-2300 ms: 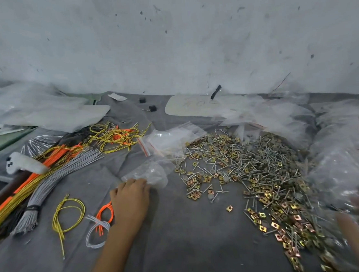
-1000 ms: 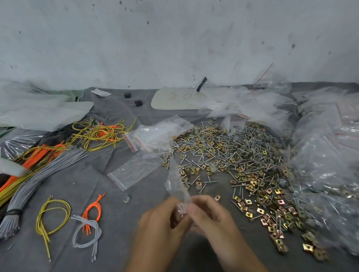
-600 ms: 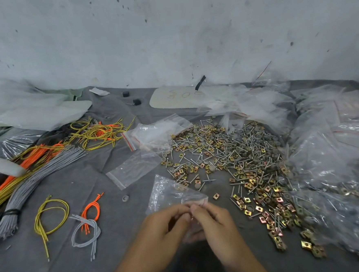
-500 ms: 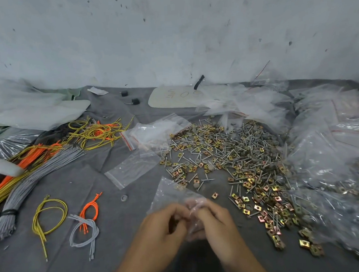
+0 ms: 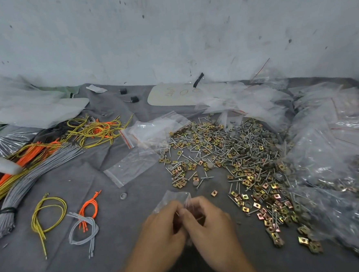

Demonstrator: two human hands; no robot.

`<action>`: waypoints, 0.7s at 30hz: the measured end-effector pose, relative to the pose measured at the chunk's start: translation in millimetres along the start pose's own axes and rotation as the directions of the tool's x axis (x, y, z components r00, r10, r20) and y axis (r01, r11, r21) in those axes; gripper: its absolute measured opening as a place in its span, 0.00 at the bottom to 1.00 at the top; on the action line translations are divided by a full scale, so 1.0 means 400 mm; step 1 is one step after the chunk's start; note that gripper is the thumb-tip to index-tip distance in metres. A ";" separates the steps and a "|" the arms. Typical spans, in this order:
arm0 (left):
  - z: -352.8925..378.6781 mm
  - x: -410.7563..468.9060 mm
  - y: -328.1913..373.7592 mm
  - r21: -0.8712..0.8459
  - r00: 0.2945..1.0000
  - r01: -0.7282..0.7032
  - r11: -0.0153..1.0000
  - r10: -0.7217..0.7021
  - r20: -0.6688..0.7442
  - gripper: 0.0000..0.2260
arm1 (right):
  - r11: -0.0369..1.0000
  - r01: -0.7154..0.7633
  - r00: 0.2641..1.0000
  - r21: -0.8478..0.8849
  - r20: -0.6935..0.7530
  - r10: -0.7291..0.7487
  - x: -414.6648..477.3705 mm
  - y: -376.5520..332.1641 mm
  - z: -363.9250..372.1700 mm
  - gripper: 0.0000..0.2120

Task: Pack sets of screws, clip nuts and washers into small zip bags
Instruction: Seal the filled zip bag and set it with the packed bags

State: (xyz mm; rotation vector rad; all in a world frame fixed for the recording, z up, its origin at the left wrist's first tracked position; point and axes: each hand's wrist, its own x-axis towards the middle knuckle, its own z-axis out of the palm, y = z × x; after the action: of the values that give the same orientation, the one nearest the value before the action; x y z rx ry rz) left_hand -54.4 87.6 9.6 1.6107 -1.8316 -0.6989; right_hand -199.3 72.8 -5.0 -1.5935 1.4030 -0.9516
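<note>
My left hand (image 5: 162,226) and my right hand (image 5: 207,218) meet near the front of the table, and both pinch one small clear zip bag (image 5: 174,197) that sticks up between the fingertips. A wide heap of screws, brass clip nuts and grey washers (image 5: 224,151) spreads to the right of my hands. One empty zip bag (image 5: 131,165) lies flat left of the heap, and a stack of red-striped zip bags (image 5: 154,130) lies behind it. A single clip nut (image 5: 214,193) lies just beyond my right hand.
Filled clear bags (image 5: 333,167) pile up along the right side. Bundles of grey, orange and yellow wire (image 5: 34,165) lie at the left, with small wire loops (image 5: 83,225) nearer me. A loose washer (image 5: 123,195) lies on the grey cloth. A white card (image 5: 171,95) rests by the wall.
My left hand left the bags at the left and both hands came together on one small bag. The bag, first held up, now sits lower and bunched between my fingertips.
</note>
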 end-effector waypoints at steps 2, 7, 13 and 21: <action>0.001 0.000 -0.005 -0.045 1.000 0.019 0.999 -0.019 0.007 0.09 | 0.997 -0.021 1.000 0.070 0.024 0.019 0.000 0.002 0.000 0.02; -0.001 -0.005 -0.014 -0.094 0.992 0.060 0.994 -0.048 0.117 0.08 | 0.997 -0.072 0.996 0.037 0.047 0.070 0.004 0.019 -0.006 0.10; 0.004 -0.009 -0.012 0.210 0.990 0.009 0.978 0.021 -0.143 0.09 | 0.992 0.013 1.000 -0.126 -0.009 -0.014 0.002 0.047 -0.003 0.03; -0.003 -0.010 0.010 0.296 0.933 -0.169 0.940 0.249 -0.259 0.13 | 0.997 -0.004 0.998 0.080 0.069 -0.002 0.021 0.043 0.023 0.10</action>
State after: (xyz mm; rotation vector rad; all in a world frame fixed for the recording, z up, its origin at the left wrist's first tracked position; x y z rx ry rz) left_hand -55.8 92.1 12.9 1.5519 -1.8961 -0.1071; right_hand -196.9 63.8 -24.0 -1.5516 1.3025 -0.9314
